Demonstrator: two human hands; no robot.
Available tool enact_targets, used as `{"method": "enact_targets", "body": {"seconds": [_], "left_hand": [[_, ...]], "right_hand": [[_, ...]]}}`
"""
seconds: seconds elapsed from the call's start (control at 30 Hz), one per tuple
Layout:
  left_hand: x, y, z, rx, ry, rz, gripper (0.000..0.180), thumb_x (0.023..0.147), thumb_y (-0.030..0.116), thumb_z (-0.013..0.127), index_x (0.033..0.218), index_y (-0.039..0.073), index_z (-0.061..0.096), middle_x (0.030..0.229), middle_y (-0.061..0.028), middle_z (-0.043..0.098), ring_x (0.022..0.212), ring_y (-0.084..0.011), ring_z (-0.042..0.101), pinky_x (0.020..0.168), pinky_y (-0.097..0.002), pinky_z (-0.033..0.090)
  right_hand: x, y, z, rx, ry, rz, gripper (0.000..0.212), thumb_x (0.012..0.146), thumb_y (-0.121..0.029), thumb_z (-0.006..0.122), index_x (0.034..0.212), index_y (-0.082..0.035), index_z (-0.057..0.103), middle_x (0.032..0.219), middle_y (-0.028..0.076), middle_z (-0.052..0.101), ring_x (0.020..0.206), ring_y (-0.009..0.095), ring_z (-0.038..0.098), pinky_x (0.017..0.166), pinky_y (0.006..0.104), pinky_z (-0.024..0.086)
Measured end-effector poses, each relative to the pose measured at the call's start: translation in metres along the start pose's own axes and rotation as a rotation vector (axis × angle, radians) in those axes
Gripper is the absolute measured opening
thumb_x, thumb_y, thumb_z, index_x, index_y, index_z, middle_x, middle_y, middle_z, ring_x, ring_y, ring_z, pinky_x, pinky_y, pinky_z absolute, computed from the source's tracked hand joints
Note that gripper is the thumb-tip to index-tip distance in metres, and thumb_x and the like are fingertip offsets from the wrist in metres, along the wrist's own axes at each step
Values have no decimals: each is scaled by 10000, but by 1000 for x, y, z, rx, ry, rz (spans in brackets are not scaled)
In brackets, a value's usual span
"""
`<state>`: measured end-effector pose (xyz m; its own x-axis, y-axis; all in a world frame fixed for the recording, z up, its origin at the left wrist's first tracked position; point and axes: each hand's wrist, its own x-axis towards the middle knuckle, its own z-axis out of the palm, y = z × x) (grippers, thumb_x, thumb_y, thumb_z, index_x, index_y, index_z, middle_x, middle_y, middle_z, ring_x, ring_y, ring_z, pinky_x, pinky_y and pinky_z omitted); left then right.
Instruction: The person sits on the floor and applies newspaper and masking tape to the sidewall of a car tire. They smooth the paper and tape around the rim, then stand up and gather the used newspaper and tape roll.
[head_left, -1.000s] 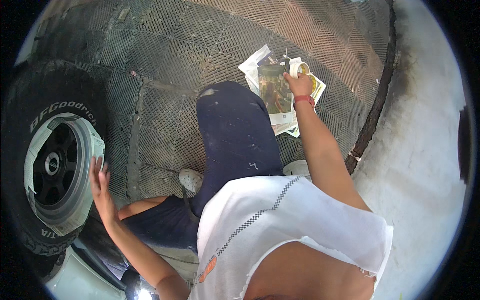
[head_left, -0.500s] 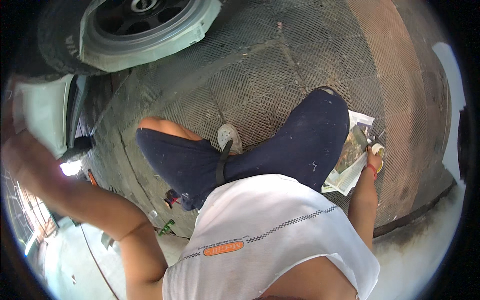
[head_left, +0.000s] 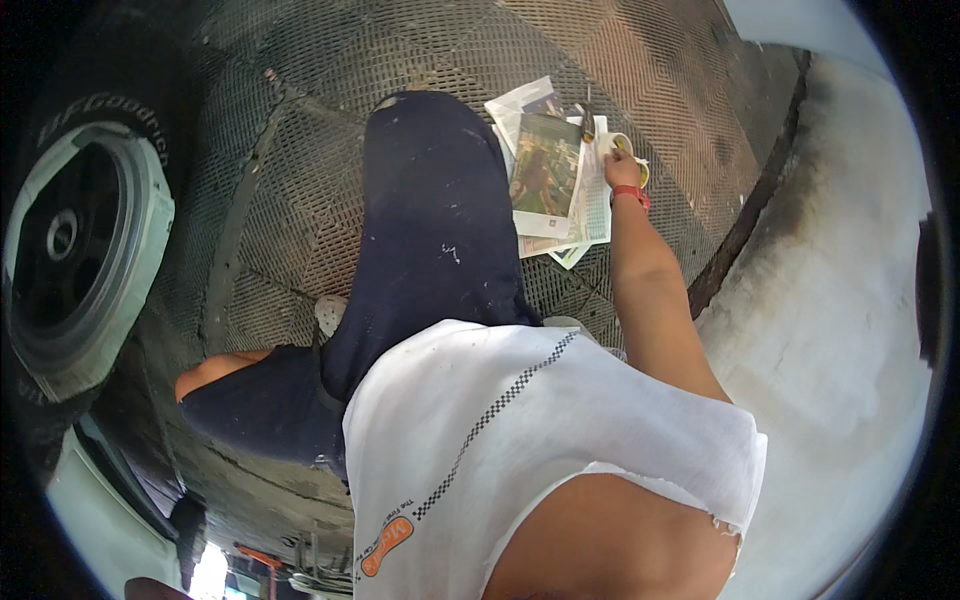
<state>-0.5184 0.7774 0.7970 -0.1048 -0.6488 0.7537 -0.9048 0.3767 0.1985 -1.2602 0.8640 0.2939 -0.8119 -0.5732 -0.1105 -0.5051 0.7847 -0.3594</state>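
Observation:
My right hand [head_left: 620, 172], with a red band at the wrist, reaches out to the right side and closes on a roll of tape [head_left: 642, 178], pale outside and yellow within. Another pale ring-shaped edge shows just beyond the fingers; whether it is a second roll I cannot tell. Sheets of newspaper [head_left: 545, 232] lie on the floor beside my raised right knee, left of the hand. On them rests a slim tool with a dark and yellow handle [head_left: 587, 125], close to the tape. My left hand is out of view.
A wheel [head_left: 65, 235] with pale masking around its rim stands at the left, below a dark tyre. Ribbed mats [head_left: 650, 70] cover the floor. A stained pale wall [head_left: 800, 330] rises at the right. An orange object [head_left: 258, 555] sits behind, lower left.
My view and body have turned to the right, so the wheel now sits farther left and the newspaper nearer the middle. The left arm has left the view; the right hand stays at the tape.

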Motion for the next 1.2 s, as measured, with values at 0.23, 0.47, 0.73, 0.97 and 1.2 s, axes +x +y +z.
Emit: {"method": "enact_targets", "body": {"seconds": [0.23, 0.47, 0.73, 0.97, 1.2], "left_hand": [[25, 7, 48, -32, -137, -70, 443, 1043, 343, 541, 1309, 1, 629, 1338, -244, 648, 1285, -380, 621, 1127, -513, 472], [32, 17, 68, -27, -146, -109, 457, 1024, 387, 560, 1250, 3, 657, 1292, -252, 664, 1256, -392, 633, 1105, -517, 482], [58, 33, 81, -31, -208, -72, 481, 1001, 438, 583, 1183, 5, 689, 1240, -260, 682, 1223, -405, 646, 1080, -521, 494], [91, 77, 109, -105, -246, -43, 508, 981, 482, 603, 1124, 8, 717, 1194, -268, 699, 1194, -416, 658, 1058, -526, 505], [81, 114, 146, -1053, -1190, -10, 451, 827, 421, 817, 1126, 84, 813, 1285, -147, 712, 1080, -351, 683, 990, -454, 482]], "right_hand": [[-84, -11, -13, -16, 231, 88, 323, 942, -302, 667, 1090, -33, 768, 1000, 268, 753, 984, 441, 727, 888, 523, 570], [-139, 8, 29, 162, -37, 283, 443, 875, -342, 754, 1156, -1, 725, 1055, 267, 742, 1018, 435, 720, 920, 508, 565], [-124, 8, 42, -147, 104, 546, 939, 805, -371, 811, 1539, 46, 398, 1401, 380, 570, 1354, 551, 504, 1126, 592, 425], [-91, 69, 0, 35, -131, 518, 540, 787, -351, 804, 1186, 8, 748, 1147, 259, 756, 1093, 422, 729, 979, 452, 559], [-65, 98, -12, 282, -384, 350, 443, 905, -293, 777, 1158, 69, 759, 1093, 225, 783, 974, 316, 749, 880, 433, 551]]}}
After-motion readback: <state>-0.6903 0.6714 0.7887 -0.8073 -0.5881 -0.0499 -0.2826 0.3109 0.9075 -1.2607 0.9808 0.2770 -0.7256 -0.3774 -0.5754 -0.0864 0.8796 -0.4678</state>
